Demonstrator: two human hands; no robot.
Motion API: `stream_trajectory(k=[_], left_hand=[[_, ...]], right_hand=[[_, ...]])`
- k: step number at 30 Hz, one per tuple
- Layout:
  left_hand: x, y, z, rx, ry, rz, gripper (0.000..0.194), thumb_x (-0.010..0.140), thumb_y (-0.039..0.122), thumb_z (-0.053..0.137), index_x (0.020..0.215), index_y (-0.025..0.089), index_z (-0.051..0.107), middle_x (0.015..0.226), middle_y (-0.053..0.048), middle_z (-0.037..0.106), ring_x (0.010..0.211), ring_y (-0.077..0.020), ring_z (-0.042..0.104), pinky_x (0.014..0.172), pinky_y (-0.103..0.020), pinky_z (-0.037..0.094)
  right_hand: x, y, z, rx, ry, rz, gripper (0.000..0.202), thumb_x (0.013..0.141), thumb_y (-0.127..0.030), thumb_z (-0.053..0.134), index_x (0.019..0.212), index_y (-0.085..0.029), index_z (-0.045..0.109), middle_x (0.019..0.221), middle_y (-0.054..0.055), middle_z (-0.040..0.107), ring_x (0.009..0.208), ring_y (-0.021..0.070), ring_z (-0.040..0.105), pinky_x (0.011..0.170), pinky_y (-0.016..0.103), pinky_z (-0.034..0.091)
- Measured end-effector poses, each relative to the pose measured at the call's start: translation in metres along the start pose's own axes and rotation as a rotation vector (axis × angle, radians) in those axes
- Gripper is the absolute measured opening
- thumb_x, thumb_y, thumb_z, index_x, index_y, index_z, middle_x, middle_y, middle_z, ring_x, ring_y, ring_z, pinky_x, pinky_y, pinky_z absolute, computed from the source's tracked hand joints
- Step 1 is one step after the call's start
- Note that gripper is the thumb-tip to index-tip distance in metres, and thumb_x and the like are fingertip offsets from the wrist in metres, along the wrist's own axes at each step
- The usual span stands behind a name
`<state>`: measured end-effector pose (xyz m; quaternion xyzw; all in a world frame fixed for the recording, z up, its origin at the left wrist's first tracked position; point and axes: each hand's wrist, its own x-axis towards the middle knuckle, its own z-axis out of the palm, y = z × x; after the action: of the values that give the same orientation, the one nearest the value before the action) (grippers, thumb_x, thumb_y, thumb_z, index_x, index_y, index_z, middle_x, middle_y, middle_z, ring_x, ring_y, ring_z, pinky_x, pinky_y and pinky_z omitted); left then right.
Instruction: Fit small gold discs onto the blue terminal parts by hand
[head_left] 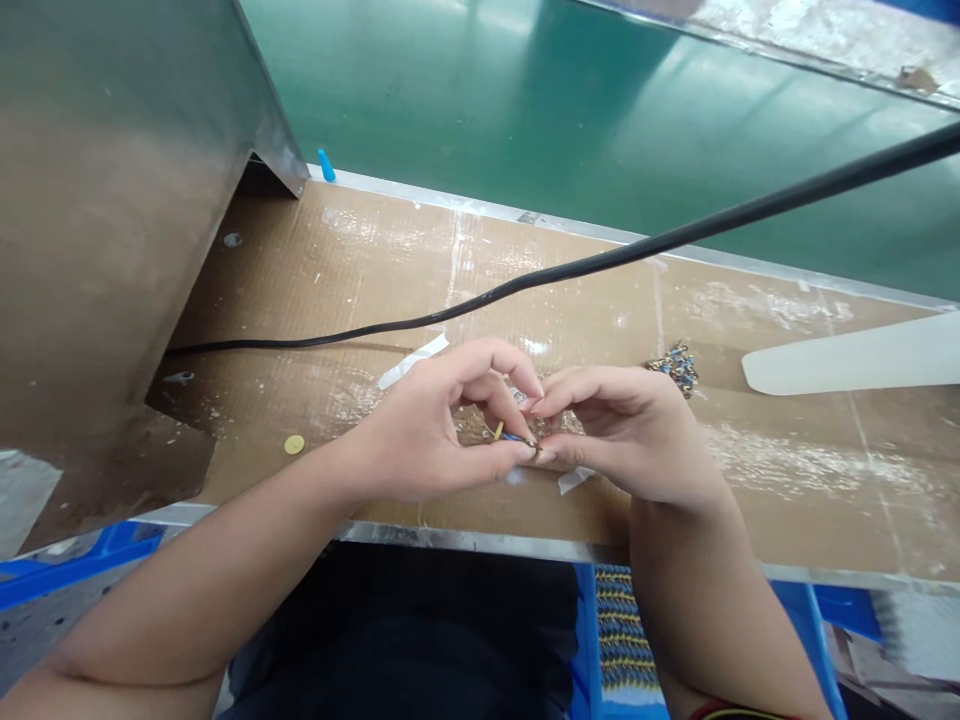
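Note:
My left hand (442,425) and my right hand (634,425) meet over the cardboard-covered bench (540,515). Between their fingertips is a small blue-and-brass part (517,437) with a yellow end. The left thumb and fingers are closed about it, and the right thumb and forefinger pinch at its dark brass tip. Fingers cover much of the part, so its exact kind is unclear. Just beyond my right hand lies a small heap of similar blue and brass pieces (677,368). A round yellow disc (294,444) rests on the cardboard left of my left wrist.
A black cable (525,283) crosses above the bench. At left stands a metal housing (112,200); a white blade-shaped piece (847,355) juts in from the right. Behind runs a green surface (465,100), with a blue cone (326,165) by its edge. Below, a blue crate (587,640) holds rows of blue-yellow parts.

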<state>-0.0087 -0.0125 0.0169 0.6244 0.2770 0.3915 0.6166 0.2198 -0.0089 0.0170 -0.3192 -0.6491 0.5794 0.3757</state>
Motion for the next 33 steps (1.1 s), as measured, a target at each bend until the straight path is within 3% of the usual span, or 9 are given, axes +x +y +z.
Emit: stream_trajectory(k=[22, 27, 33], left_hand=[[0.0002, 0.0002, 0.0015, -0.036, -0.004, -0.009, 0.031, 0.085, 0.016, 0.080, 0.107, 0.020, 0.057, 0.085, -0.002, 0.074, 0.083, -0.0158, 0.074, 0.079, -0.026, 0.057], [0.0007, 0.0014, 0.0010, -0.032, -0.004, -0.029, 0.030, 0.085, 0.017, 0.080, 0.105, 0.020, 0.058, 0.085, -0.003, 0.074, 0.082, -0.0173, 0.075, 0.078, -0.028, 0.059], [0.0017, -0.0002, 0.0053, -0.141, 0.091, -0.073, 0.033, 0.085, 0.019, 0.082, 0.107, 0.020, 0.058, 0.085, -0.003, 0.075, 0.081, -0.0160, 0.074, 0.077, -0.024, 0.059]], right_hand=[[0.0002, -0.0007, -0.0021, 0.016, -0.039, -0.041, 0.024, 0.086, -0.017, 0.092, 0.106, -0.024, 0.081, 0.096, 0.004, 0.078, 0.082, 0.0179, 0.074, 0.072, 0.027, 0.064], [0.0004, -0.0007, -0.0022, -0.003, -0.030, -0.040, 0.021, 0.086, -0.022, 0.093, 0.104, -0.023, 0.080, 0.094, 0.004, 0.078, 0.082, 0.0193, 0.075, 0.072, 0.030, 0.066], [-0.0009, 0.0015, -0.0005, -0.036, 0.047, -0.068, 0.019, 0.088, -0.020, 0.091, 0.104, -0.024, 0.080, 0.102, 0.005, 0.078, 0.093, 0.0221, 0.076, 0.080, 0.032, 0.067]])
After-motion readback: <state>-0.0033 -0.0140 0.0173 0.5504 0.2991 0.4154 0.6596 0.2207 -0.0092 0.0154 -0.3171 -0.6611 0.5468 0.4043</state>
